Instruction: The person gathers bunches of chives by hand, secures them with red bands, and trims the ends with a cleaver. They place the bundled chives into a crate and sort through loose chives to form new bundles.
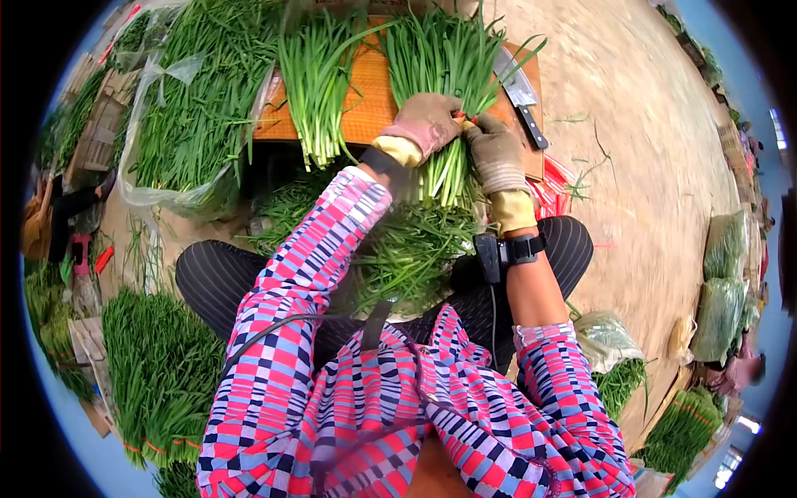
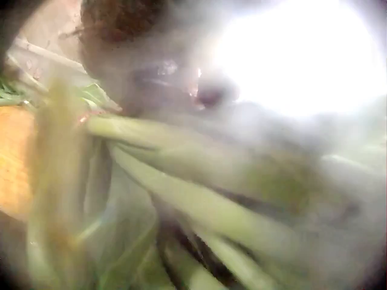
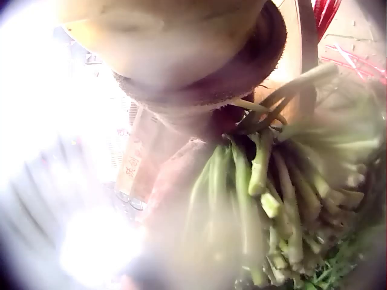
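A bundle of garlic chives [image 1: 444,170] lies across the wooden board, leaves pointing away and pale stems over the near edge. My gloved left hand [image 1: 423,124] grips it from the left. From the right, my gloved right hand [image 1: 498,152] pinches a red tie [image 1: 461,119] at the bundle's middle; the fingertips are partly hidden. Blurred stems [image 2: 187,187] fill the left wrist view. Cut stem ends [image 3: 269,205] fan out below the glove cuff [image 3: 181,42] in the right wrist view. Another bunch of chives [image 1: 320,91] lies to the left on the board.
A knife [image 1: 525,104] lies at the right of the board [image 1: 365,91], with red strips [image 1: 554,192] below it. Loose chives [image 1: 415,257] are piled between the knees. A plastic bag of chives [image 1: 187,124] stands left, and tied bundles [image 1: 158,365] lie lower left.
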`<control>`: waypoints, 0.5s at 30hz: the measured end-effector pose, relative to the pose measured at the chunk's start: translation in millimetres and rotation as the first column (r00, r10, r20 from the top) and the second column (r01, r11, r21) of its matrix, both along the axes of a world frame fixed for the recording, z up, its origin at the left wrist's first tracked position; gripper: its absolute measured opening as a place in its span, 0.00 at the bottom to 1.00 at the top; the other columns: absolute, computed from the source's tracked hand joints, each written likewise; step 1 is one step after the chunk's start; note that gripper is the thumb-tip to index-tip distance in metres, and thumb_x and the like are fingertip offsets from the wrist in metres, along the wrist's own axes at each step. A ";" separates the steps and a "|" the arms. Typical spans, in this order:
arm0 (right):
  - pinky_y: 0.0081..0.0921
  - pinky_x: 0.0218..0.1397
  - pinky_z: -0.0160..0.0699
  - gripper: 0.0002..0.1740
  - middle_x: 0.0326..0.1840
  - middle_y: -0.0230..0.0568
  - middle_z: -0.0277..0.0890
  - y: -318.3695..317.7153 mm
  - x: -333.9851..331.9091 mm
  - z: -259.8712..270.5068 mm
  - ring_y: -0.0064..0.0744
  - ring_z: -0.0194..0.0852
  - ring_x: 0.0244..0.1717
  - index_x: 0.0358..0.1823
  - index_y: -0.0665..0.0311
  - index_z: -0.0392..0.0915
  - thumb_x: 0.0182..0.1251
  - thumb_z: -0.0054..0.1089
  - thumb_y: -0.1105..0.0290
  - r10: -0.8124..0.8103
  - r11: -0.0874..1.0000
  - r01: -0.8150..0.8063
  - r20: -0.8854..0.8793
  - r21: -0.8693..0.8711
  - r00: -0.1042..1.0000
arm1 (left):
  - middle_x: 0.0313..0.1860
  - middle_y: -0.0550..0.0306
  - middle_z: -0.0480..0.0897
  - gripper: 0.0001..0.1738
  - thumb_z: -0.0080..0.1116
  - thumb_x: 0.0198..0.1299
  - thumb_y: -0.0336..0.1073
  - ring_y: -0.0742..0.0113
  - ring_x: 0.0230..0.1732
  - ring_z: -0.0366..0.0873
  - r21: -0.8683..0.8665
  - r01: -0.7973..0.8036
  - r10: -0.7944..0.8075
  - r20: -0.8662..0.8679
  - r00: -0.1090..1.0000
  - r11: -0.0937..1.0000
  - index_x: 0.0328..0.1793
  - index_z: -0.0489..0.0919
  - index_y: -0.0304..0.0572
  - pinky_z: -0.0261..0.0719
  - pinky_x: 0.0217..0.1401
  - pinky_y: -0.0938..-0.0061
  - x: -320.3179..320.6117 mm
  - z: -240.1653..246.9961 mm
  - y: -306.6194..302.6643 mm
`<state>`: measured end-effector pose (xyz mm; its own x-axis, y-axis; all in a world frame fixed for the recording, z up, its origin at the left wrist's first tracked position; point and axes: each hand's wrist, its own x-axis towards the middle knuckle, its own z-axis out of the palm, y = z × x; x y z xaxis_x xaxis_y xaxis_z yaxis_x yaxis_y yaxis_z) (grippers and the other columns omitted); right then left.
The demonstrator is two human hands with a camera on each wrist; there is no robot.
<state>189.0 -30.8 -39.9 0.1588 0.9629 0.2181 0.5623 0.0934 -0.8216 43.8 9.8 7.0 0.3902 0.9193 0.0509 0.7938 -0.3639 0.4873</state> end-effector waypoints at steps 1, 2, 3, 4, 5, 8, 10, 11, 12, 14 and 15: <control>0.38 0.43 0.76 0.14 0.37 0.53 0.80 -2.6 -0.9 3.0 0.52 0.79 0.41 0.43 0.63 0.81 0.61 0.58 0.62 0.002 1.000 -0.002 0.058 -0.006 0.998 | 0.40 0.45 0.84 0.14 0.57 0.53 0.42 0.48 0.43 0.81 -0.162 0.030 -0.022 0.055 0.998 0.986 0.44 0.84 0.50 0.79 0.47 0.64 -2.0 2.6 -1.4; 0.38 0.44 0.76 0.14 0.38 0.53 0.80 -6.5 -0.9 10.6 0.51 0.79 0.41 0.43 0.64 0.81 0.61 0.58 0.63 0.026 1.000 -0.027 0.111 0.009 0.994 | 0.41 0.44 0.83 0.16 0.57 0.53 0.42 0.47 0.44 0.81 -0.298 0.044 -0.012 0.110 0.994 0.953 0.47 0.84 0.51 0.78 0.49 0.63 -2.9 10.4 -4.1; 0.38 0.45 0.76 0.13 0.40 0.53 0.80 -7.4 -3.2 8.0 0.50 0.79 0.43 0.44 0.64 0.81 0.60 0.57 0.66 0.055 0.996 -0.056 0.015 0.066 0.998 | 0.44 0.43 0.83 0.18 0.56 0.52 0.43 0.46 0.46 0.80 -0.087 0.097 -0.087 0.109 0.990 0.992 0.49 0.84 0.52 0.77 0.52 0.63 -6.2 9.2 -9.8; 0.37 0.46 0.76 0.13 0.41 0.53 0.80 -8.3 -5.7 15.2 0.49 0.79 0.43 0.44 0.63 0.82 0.60 0.57 0.67 0.099 0.995 -0.099 -0.017 -0.024 0.995 | 0.44 0.43 0.83 0.18 0.56 0.52 0.44 0.46 0.47 0.80 -0.038 0.077 -0.075 0.057 0.996 0.996 0.48 0.84 0.51 0.77 0.53 0.63 -10.1 11.2 -12.2; 0.37 0.45 0.76 0.11 0.39 0.52 0.80 -4.7 -6.6 5.5 0.48 0.79 0.41 0.43 0.62 0.82 0.61 0.58 0.68 0.102 0.977 -0.107 0.036 0.182 0.994 | 0.44 0.43 0.83 0.18 0.57 0.52 0.43 0.46 0.47 0.80 -0.078 0.066 -0.063 0.042 0.997 0.995 0.49 0.83 0.50 0.77 0.53 0.62 -10.9 17.5 -14.3; 0.35 0.43 0.77 0.12 0.38 0.51 0.80 -6.5 -4.8 5.3 0.46 0.80 0.40 0.44 0.61 0.81 0.61 0.60 0.67 0.111 0.985 -0.127 0.139 0.114 0.984 | 0.41 0.43 0.83 0.15 0.57 0.54 0.42 0.43 0.45 0.79 -0.070 0.068 -0.060 0.107 0.992 0.995 0.46 0.80 0.47 0.76 0.51 0.59 -14.6 11.1 -17.2; 0.35 0.43 0.77 0.13 0.38 0.52 0.80 -16.1 -0.2 18.6 0.49 0.80 0.40 0.46 0.61 0.81 0.62 0.61 0.65 0.152 0.975 -0.191 0.288 0.112 0.946 | 0.39 0.41 0.82 0.13 0.54 0.54 0.39 0.42 0.43 0.79 0.083 0.063 -0.072 0.107 0.992 0.995 0.44 0.80 0.45 0.76 0.47 0.57 -8.8 -7.7 -13.3; 0.40 0.43 0.75 0.14 0.40 0.52 0.78 -16.9 4.5 10.5 0.53 0.77 0.40 0.50 0.57 0.79 0.64 0.56 0.67 0.169 0.974 -0.203 0.274 0.103 0.947 | 0.38 0.39 0.82 0.13 0.52 0.55 0.39 0.41 0.42 0.79 0.027 -0.004 -0.001 0.198 0.980 1.000 0.42 0.80 0.42 0.77 0.44 0.57 -6.9 -11.2 -12.9; 0.40 0.43 0.75 0.14 0.41 0.52 0.79 -16.3 8.3 0.1 0.53 0.78 0.41 0.50 0.57 0.79 0.64 0.56 0.66 0.164 0.967 -0.201 0.222 0.155 0.961 | 0.37 0.38 0.81 0.12 0.51 0.55 0.39 0.40 0.41 0.79 0.083 -0.016 0.005 0.139 0.990 0.996 0.40 0.79 0.42 0.77 0.42 0.58 -5.8 -13.8 -11.1; 0.38 0.45 0.76 0.12 0.39 0.53 0.80 -18.4 5.7 -0.7 0.51 0.79 0.42 0.46 0.59 0.81 0.62 0.59 0.65 0.114 0.978 -0.134 0.133 0.159 0.985 | 0.34 0.41 0.81 0.12 0.52 0.54 0.39 0.44 0.39 0.80 0.117 0.056 -0.083 0.241 0.967 0.992 0.40 0.78 0.41 0.77 0.42 0.59 -7.8 -14.5 -16.5; 0.34 0.45 0.77 0.14 0.41 0.51 0.80 -15.0 5.8 -2.0 0.47 0.81 0.42 0.46 0.63 0.81 0.61 0.62 0.65 0.100 0.990 -0.115 0.159 0.084 0.982 | 0.32 0.47 0.81 0.12 0.57 0.53 0.38 0.52 0.36 0.80 0.045 0.078 -0.087 0.239 0.967 0.996 0.41 0.78 0.40 0.77 0.40 0.63 -8.4 -1.2 -25.1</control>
